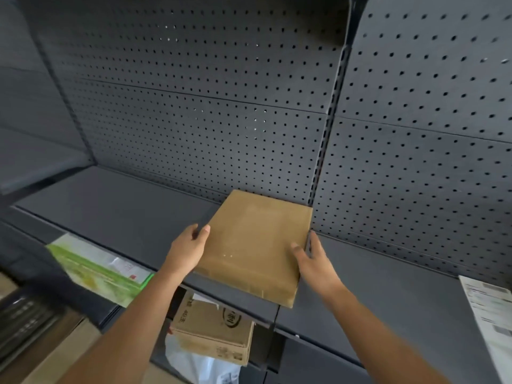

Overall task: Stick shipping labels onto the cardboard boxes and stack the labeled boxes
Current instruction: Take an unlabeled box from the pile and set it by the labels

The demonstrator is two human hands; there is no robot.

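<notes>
I see a flat brown cardboard box lying on a dark grey metal shelf w/ a pegboard back wall, its near corner hanging over the shelf's front edge. Left hand grips the box's left edge, thumb on top, fingers down the side; right hand clasps the right edge the same way, so both hands are grasping the box. Label sheets lie on the shelf far right, a green-and-white pkg sits at left, and a 2nd printed cardboard box sits lower down, below the shelf.
</notes>
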